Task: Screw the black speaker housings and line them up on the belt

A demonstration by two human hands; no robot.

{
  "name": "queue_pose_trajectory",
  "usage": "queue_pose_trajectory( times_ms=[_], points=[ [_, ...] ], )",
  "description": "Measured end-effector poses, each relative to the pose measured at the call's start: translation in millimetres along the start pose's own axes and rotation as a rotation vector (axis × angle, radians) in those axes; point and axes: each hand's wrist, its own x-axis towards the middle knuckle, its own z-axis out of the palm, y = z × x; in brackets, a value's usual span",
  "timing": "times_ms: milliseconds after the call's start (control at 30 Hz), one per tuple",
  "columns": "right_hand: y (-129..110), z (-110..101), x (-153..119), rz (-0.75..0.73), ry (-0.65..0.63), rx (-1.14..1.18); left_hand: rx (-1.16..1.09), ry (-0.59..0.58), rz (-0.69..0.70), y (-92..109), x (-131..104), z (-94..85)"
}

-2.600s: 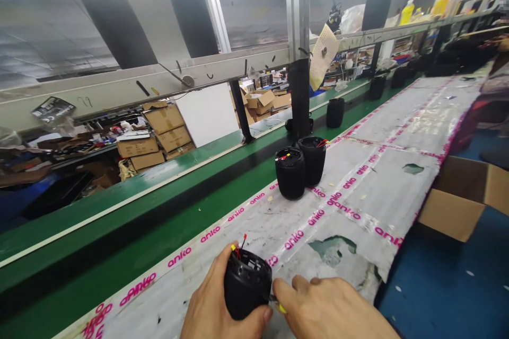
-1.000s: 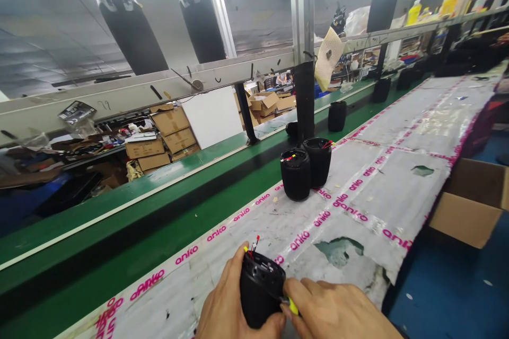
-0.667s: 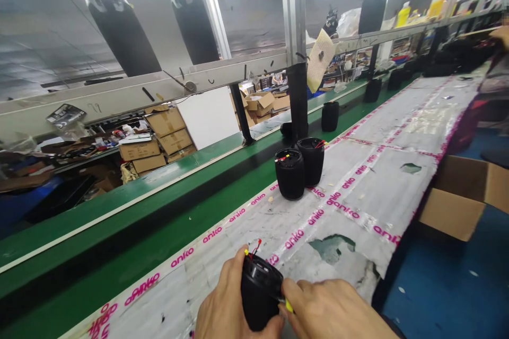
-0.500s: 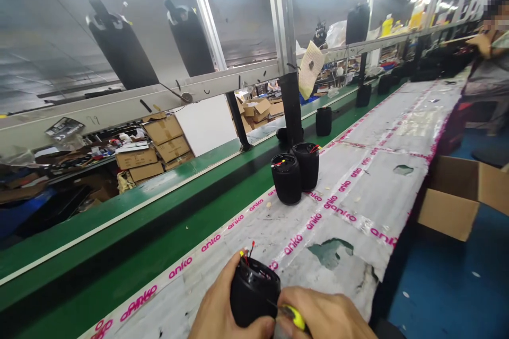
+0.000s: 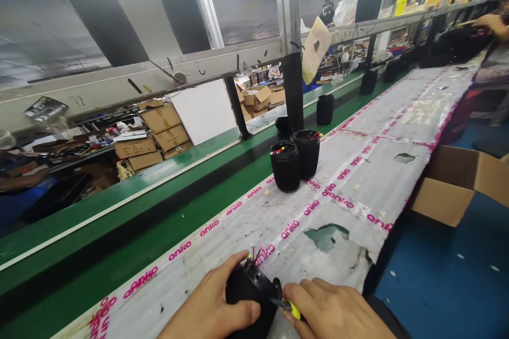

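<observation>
A black fabric-covered cylinder (image 5: pixel 251 296) with red wires at its open top leans over, tilted, at the bottom middle. My left hand (image 5: pixel 217 302) is wrapped round its left side, thumb across the front. In my right hand (image 5: pixel 332 304) is a yellow-handled tool (image 5: pixel 293 309), whose dark metal tip touches the cylinder near its rim. Two similar black cylinders (image 5: pixel 285 166) stand upright, side by side, farther up the covered table (image 5: pixel 246 233).
A green conveyor (image 5: pixel 159 217) runs along the table's left side, with more black cylinders farther off. An open cardboard box (image 5: pixel 443 201) sits right of the table. Metal posts and a rail rise behind the conveyor. Another person's arm shows at far right.
The cylinder in my left hand has tilted and turned, so its rim faces differently. The tool tip has moved up to near the rim. The camera view has shifted slightly.
</observation>
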Motion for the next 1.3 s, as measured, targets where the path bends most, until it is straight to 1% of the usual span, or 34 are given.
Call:
queue_pose_trajectory(
  times_ms=[167,300,400,600,867,1067,1200,1300],
  points=[
    [0,-1,-2,0.002,0.045,-0.076,0.314,0.0,0.008,16,-6,13.1],
    [2,2,-1,0.009,0.103,-0.086,0.449,-0.028,-0.027,14,-3,19.4],
    [4,3,1,0.015,0.119,-0.071,0.449,-0.034,-0.028,11,0,19.5],
    [6,-2,3,-0.027,0.142,-0.082,0.425,-0.035,-0.032,9,2,18.7],
    [10,-8,8,-0.072,0.089,-0.122,0.412,-0.035,-0.038,6,2,20.4],
    [12,-11,12,-0.098,0.005,-0.133,0.378,-0.056,-0.053,10,3,18.4],
    [11,-14,15,-0.106,0.012,-0.142,0.353,-0.117,-0.082,17,6,15.8],
    [11,-15,20,-0.093,0.048,-0.16,0.374,-0.144,-0.106,20,8,14.3]
  ],
)
